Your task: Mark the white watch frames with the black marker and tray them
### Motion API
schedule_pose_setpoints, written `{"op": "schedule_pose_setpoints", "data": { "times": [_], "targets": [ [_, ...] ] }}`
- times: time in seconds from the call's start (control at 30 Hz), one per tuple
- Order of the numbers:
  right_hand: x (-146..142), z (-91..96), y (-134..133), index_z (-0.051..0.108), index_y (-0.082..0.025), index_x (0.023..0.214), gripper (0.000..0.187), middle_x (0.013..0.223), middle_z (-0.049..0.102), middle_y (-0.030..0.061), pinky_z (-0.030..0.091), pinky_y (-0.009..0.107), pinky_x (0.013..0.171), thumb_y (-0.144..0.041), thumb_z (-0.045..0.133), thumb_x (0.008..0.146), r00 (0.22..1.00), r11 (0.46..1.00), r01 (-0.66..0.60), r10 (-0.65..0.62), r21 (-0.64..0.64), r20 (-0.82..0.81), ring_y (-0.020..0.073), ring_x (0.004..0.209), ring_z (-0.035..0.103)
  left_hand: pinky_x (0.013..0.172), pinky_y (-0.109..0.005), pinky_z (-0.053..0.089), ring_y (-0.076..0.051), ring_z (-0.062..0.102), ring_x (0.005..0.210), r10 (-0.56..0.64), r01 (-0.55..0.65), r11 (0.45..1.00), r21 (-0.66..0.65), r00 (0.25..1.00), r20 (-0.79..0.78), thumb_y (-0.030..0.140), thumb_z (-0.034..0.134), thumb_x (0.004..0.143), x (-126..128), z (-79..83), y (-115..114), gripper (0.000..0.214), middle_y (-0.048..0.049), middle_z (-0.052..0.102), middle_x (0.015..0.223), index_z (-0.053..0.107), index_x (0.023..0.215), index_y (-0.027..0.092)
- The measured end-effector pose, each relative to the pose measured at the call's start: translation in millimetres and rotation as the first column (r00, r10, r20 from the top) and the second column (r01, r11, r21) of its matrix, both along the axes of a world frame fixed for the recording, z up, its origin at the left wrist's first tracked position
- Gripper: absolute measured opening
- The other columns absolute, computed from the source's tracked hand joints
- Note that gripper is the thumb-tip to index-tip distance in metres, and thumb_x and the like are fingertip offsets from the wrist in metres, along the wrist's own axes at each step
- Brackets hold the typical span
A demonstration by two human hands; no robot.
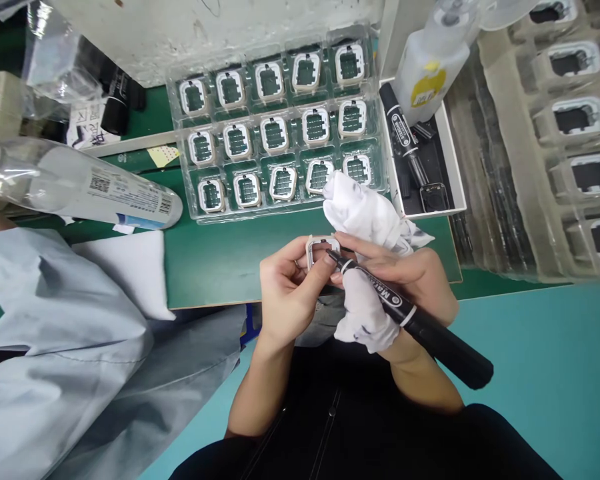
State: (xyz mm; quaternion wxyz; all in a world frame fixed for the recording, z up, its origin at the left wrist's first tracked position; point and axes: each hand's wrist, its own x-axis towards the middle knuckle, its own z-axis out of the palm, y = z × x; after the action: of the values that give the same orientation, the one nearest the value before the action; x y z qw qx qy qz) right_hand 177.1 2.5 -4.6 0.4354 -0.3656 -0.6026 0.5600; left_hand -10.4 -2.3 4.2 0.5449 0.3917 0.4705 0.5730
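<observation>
A: One frame (310,253) is sitting pinched in the left hand (291,285), over the table (215,260) near its front edge!
B: And the right hand (414,273) is gripping one marker (393,300), plus a white cloth (361,212).
A: Where's that marker pointing?
B: Its tip is aiming up-left, at the frame; its long axis is running diagonally.
A: Beyond, fifteen more frames (264,137) are filling one tray (295,137), three rows of five.
B: All on green, with a co-worker's sleeve (65,293) showing at left.

The frame (309,255) in the left hand (291,288) is white, the marker (421,328) in the right hand (420,275) white-banded black, the cloth (364,312) there dark-smudged white.
</observation>
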Motion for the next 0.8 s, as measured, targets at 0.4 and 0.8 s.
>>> {"op": "schedule_pose_setpoints", "data": {
  "times": [0.4, 0.8],
  "targets": [
    [-36.8, -1.5, -9.5, 0.077, -0.033, 0.107, 0.010, 0.134, 0.092, 0.0012, 0.085, 0.046, 0.091, -0.030, 0.087, 0.108, 0.887, 0.908, 0.406, -0.364, 0.104, -0.284, 0.0305, 0.120, 0.093, 0.056, -0.024, 0.067, -0.015, 0.077, 0.060, 0.120, -0.125, 0.988, -0.089, 0.991, -0.056, 0.046, 0.102, 0.096, 8.5, 4.5, -0.2, 0.029, -0.0024, 0.084, 0.080, 0.091, 0.099, 0.018],
    [-48.4, 7.9, -14.9, 0.085, -0.042, 0.112, 0.006, 0.119, 0.094, -0.0064, 0.083, 0.046, 0.089, -0.037, 0.088, 0.109, 0.769, 0.804, 0.591, -0.535, 0.070, -0.349, 0.0290, 0.110, 0.094, 0.060, -0.019, 0.068, -0.012, 0.078, 0.061, 0.164, -0.167, 0.985, -0.050, 0.985, -0.043, 0.035, 0.098, 0.102, 18.1, 9.6, -4.3, 0.017, -0.0011, 0.086, 0.083, 0.092, 0.099, 0.019]
  ]
}}
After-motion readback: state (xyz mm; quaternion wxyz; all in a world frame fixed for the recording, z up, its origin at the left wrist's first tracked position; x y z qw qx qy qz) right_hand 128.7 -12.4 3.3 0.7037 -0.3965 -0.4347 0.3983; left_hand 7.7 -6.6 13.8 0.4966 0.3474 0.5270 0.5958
